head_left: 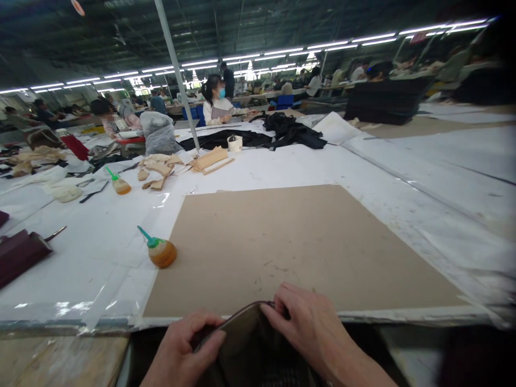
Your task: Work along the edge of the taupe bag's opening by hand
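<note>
At the near edge of the table, a dark brown bag-like piece with a thin, curved, purplish rim is held between my hands. My left hand pinches the rim on its left side, thumb on the inner face. On the right, the thumb and bent fingers of my right hand grip the same rim near its top. The lower part of the piece drops into shadow, so its full shape is hidden. Just beyond lies a flat brown board. A squeeze bottle with a green nozzle and amber liquid stands at its left edge.
Dark maroon pieces lie at the left. Further back are a second squeeze bottle, tan scraps, a white cup and black fabric. A masked person sits across the table; a black stack stands at back right.
</note>
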Demonstrator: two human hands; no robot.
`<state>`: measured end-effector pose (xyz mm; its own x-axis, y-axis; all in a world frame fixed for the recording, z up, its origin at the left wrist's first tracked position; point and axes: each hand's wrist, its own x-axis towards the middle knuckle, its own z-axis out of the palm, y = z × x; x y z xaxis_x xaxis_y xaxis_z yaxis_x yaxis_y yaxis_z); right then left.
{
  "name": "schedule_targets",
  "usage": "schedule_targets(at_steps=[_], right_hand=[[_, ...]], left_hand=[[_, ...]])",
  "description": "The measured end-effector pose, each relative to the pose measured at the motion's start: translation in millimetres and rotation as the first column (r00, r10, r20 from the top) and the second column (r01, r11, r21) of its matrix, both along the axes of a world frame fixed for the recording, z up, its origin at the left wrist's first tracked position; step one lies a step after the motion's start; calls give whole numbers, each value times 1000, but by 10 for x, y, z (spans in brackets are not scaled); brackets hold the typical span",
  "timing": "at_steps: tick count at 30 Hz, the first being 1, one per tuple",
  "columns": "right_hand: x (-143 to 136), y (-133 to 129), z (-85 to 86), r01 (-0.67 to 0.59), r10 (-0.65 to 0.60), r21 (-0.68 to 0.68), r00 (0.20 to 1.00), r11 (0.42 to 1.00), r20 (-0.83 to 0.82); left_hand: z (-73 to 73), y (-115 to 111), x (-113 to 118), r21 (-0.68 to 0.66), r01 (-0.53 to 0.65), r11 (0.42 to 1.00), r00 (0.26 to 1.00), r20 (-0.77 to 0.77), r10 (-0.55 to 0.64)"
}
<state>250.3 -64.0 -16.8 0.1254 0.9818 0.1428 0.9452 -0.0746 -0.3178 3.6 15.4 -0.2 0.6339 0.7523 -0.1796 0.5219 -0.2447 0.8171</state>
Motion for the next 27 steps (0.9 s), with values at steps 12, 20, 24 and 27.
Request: schedule_targets(at_steps=[12,20,24,27], right_hand=[[116,112,178,-245,245,34,926,969,-286],[143,330,306,-591,483,-29,686,806,-545],[50,435,253,-637,531,-20,659,770,-533],[28,452,218,-651,553,-1,646,759,-526]], left_hand=[[-3,-28,-7,37,127,991,991,37,-128],[100,-66,-3,-49,66,997,997,32,-65],[136,-111,-7,-81,-16,997,999,30,18],[121,-166,-116,-209,-165,964,984,29,175]])
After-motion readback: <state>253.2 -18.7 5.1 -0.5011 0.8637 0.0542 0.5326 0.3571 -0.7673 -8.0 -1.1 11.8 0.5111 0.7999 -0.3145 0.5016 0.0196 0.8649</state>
